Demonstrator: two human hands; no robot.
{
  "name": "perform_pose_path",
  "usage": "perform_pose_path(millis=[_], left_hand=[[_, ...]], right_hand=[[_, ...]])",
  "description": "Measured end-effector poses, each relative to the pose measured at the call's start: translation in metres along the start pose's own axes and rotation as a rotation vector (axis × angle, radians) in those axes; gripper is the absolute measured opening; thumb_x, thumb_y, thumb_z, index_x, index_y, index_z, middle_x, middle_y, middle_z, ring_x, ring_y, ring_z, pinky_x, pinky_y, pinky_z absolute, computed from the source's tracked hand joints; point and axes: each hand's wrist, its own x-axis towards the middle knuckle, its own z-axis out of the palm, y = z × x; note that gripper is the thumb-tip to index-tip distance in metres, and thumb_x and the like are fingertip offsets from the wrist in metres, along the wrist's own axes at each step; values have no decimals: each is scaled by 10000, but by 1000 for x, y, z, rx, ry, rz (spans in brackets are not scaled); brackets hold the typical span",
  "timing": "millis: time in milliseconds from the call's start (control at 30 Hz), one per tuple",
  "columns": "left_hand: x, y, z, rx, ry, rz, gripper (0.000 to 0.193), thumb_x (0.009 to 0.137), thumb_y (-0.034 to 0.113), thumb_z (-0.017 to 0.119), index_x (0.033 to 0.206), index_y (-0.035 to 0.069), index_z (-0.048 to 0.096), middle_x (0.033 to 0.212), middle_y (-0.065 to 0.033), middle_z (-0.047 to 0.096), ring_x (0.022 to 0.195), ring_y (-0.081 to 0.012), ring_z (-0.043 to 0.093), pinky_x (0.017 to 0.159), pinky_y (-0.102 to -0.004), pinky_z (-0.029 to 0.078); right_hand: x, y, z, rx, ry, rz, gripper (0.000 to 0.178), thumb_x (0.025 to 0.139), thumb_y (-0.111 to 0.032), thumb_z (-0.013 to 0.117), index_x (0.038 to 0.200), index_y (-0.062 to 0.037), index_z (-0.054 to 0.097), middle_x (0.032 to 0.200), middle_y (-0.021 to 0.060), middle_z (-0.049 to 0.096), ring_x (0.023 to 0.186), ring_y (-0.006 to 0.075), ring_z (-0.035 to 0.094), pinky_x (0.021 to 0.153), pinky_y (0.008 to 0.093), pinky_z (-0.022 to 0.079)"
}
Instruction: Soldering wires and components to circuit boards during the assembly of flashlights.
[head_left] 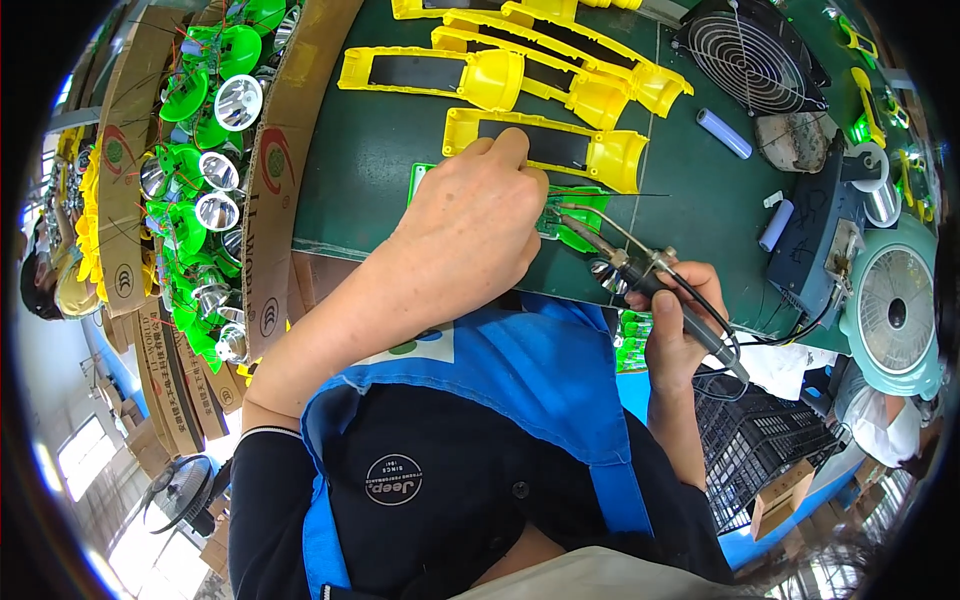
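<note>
My right hand (676,335) grips a soldering iron (640,279) with a thin metal tube clamped alongside it. Its tip points left, at a green plastic lamp housing (582,222) lying at the bench's near edge. My left hand (478,212) reaches across that housing with its fingers curled. Its fingertips are hidden, so what they pinch cannot be seen. A thin dark wire (640,195) sticks out to the right of the housing. Below the iron's tip sits a shiny reflector (606,276). Just beyond my left hand lies a yellow casing half (612,160) with a dark inner panel.
More yellow casings (490,80) lie farther back on the green bench (345,165). A cardboard box (290,130) of green lamp heads and reflectors stands left. Rightward are a black fan (750,60), battery cells (724,133), a blue-grey soldering station (815,235) and a teal fan (893,300).
</note>
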Motion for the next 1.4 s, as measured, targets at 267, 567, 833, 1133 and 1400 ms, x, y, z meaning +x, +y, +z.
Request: perform_pose_path(millis=[267,567,833,1133,1400], left_hand=[[1,3,-1,6,2,-15,57,697,-33,604,695,-34,547,820,-158,513,764,-329,574,685,-425,488],[0,1,0,-10,41,28,66,703,-27,606,713,-25,542,840,-155,529,762,-336,577,682,-427,482],[-1,-7,-6,-273,162,99,216,740,78,722,922,31,614,909,-126,632,836,-315,623,734,-397,516],[-5,-14,5,-541,315,94,120,782,4,690,900,25,681,821,-76,656,793,-223,603,693,-317,478],[-24,-46,-7,-701,182,-382,52,824,62,656,832,11,653,747,-26,604,675,-92,522,611,-258,423]], right_hand=[[1,3,-4,-4,-2,-23,186,887,-54,630,1004,25,509,875,114,591,729,136,649,652,232,543],[12,-2,-1,-119,47,-257,365,866,-185,708,1057,-16,448,840,88,561,743,114,573,699,228,472],[31,-10,-7,-149,-82,-496,417,892,-240,687,1123,-52,394,914,169,614,813,256,671,749,349,531],[77,-10,18,-375,-215,-861,352,816,-248,770,1043,-52,586,976,168,659,860,269,680,782,341,528],[81,9,8,-625,-386,-837,361,747,-160,798,1013,-24,593,856,164,631,758,314,631,650,361,506]])
